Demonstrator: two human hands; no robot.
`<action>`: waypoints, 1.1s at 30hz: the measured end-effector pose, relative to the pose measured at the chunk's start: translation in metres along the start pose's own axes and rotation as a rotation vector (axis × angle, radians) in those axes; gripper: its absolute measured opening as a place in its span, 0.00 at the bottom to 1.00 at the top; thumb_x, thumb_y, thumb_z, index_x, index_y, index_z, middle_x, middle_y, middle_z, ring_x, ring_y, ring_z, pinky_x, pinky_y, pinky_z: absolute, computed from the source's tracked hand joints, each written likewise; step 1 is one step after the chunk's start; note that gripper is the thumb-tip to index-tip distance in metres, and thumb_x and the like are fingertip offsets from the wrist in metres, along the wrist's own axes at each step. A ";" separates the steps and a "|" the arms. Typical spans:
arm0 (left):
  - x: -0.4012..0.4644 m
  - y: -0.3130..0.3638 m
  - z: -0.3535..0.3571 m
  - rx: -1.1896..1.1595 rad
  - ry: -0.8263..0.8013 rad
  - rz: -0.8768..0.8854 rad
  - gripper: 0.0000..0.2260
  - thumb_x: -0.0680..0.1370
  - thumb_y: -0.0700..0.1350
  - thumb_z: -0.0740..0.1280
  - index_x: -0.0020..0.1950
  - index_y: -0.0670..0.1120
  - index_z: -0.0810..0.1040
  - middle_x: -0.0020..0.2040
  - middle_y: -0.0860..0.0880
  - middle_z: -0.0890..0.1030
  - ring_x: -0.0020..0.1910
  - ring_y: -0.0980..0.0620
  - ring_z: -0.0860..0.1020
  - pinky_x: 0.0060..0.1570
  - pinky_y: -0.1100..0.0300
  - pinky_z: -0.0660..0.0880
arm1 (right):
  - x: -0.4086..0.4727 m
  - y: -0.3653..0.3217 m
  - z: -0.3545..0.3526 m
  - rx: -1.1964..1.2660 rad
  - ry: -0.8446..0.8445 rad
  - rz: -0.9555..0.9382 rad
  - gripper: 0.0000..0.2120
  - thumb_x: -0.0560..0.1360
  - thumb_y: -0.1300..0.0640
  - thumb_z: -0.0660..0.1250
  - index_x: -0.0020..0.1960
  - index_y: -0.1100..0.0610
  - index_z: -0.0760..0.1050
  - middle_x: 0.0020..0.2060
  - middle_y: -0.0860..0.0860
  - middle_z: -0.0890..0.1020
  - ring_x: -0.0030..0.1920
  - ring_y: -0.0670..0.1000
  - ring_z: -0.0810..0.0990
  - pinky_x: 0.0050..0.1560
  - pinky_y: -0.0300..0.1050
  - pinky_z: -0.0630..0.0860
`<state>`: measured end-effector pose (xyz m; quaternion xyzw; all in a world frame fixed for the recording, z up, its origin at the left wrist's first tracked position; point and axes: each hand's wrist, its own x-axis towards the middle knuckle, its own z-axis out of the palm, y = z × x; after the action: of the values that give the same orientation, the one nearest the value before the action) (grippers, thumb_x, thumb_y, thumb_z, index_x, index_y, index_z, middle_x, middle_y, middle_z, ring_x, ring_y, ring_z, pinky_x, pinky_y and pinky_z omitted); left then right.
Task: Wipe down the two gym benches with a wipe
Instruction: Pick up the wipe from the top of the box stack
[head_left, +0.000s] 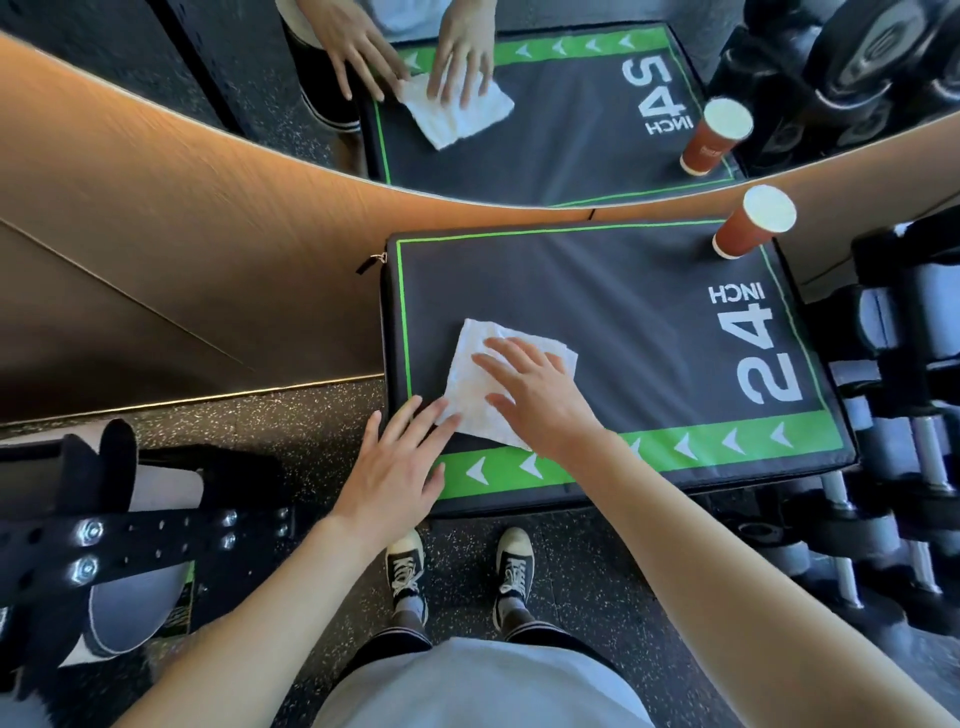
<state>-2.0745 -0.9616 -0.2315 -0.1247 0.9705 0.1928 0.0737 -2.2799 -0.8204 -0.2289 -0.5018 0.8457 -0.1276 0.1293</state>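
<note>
— At the middle of the frame, what lies on the padded box?
— A white wipe (496, 382), spread flat on the dark top of the box (597, 306), toward its left side near the green arrow band.
— Which hand works it?
— The right hand (540, 395) lies on the wipe with fingers straight and spread, pressing it down, not curled round it. The left hand (397, 467) rests flat at the box's lower left corner, fingers straight, fingertips touching the wipe's lower edge.
— Anything else on the box?
— A red paper cup (753, 223) stands at its upper right corner, well apart from the wipe. "24 INCH" is printed at the right side.
— And around it?
— Dumbbells (904, 415) at the right edge, a mirror (519, 104) across the top, black sneakers (511, 566) at lower centre.
</note>
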 end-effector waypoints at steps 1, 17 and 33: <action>-0.001 0.002 0.001 0.006 0.000 0.000 0.28 0.84 0.49 0.62 0.85 0.54 0.60 0.85 0.55 0.58 0.85 0.48 0.53 0.80 0.34 0.56 | 0.007 0.003 0.001 -0.001 -0.037 -0.002 0.24 0.84 0.50 0.64 0.79 0.50 0.67 0.79 0.49 0.66 0.79 0.56 0.62 0.72 0.57 0.64; 0.057 0.058 0.012 0.109 -0.092 0.092 0.26 0.84 0.48 0.61 0.83 0.53 0.63 0.86 0.54 0.55 0.85 0.46 0.51 0.79 0.32 0.57 | -0.105 0.051 0.011 -0.055 0.080 0.331 0.27 0.84 0.44 0.60 0.79 0.51 0.65 0.80 0.47 0.64 0.77 0.55 0.63 0.66 0.54 0.69; 0.047 0.074 0.010 0.025 -0.084 0.106 0.33 0.82 0.45 0.64 0.85 0.52 0.56 0.86 0.54 0.53 0.85 0.49 0.50 0.81 0.38 0.56 | -0.102 0.053 0.023 -0.077 0.076 0.364 0.41 0.76 0.27 0.55 0.82 0.48 0.56 0.82 0.50 0.57 0.82 0.62 0.53 0.78 0.65 0.57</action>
<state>-2.1386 -0.9015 -0.2231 -0.0639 0.9741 0.1893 0.1056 -2.2678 -0.7081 -0.2593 -0.3400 0.9310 -0.0887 0.0988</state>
